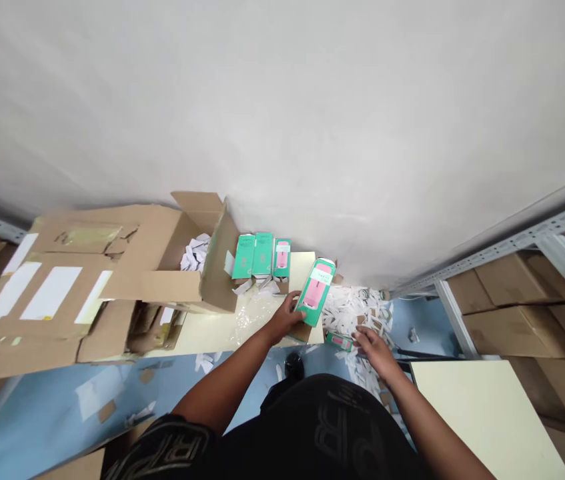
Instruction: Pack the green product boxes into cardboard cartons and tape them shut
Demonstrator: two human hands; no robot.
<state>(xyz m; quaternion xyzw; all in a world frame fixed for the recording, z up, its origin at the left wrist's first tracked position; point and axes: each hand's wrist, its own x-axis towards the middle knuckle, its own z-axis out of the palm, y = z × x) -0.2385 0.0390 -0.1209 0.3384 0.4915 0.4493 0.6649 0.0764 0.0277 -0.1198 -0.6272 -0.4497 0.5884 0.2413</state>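
Note:
My left hand (286,320) is closed on the lower left edge of a green carton (315,292) with a pink panel, held tilted over the table's right end. A brown flap shows below it. To the right, my right hand (373,347) has its fingers stretched out and apart. Just left of its fingertips, a smaller-looking green and pink carton (339,342) shows against the paper scraps; whether they touch I cannot tell. Two plain green cartons (253,255) and one with a pink panel (282,258) stand side by side near the wall.
An opened cardboard box (217,263) holding white paper stands on the cream table (207,333). Large labelled cardboard (57,280) lies left of it. White scraps (357,310) heap beyond the table's right end. Shelving with boxes (517,327) and a cream tabletop (482,413) are on the right.

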